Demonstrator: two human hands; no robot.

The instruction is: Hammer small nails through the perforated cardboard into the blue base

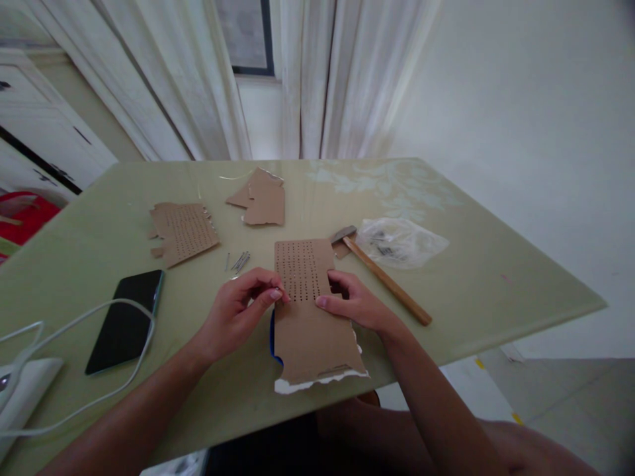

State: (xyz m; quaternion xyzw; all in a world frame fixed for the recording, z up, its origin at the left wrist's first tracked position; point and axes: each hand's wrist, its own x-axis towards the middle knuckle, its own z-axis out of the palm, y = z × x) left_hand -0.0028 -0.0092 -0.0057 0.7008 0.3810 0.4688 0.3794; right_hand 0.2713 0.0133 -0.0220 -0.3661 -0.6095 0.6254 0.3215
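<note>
A piece of brown cardboard (317,337) lies before me near the table's front edge, with rows of small punched holes across its far half and a torn near end. My right hand (354,301) grips its right edge, thumb on top and fingers curled at the side. At the left edge of the holes, my left hand (251,304) is closed in a pinch; whatever sits between its fingertips is too small to make out. Several nails (241,262) lie on the table just beyond my left hand. Something blue (272,338) shows from under the cardboard's left side.
A hammer (391,284) with a wooden handle lies to the right, beside a clear plastic bag (401,243) holding small dark items. Another punched cardboard piece (184,231) and torn scraps (265,201) lie farther back. On the left are a phone (126,320) and a white cable (99,305).
</note>
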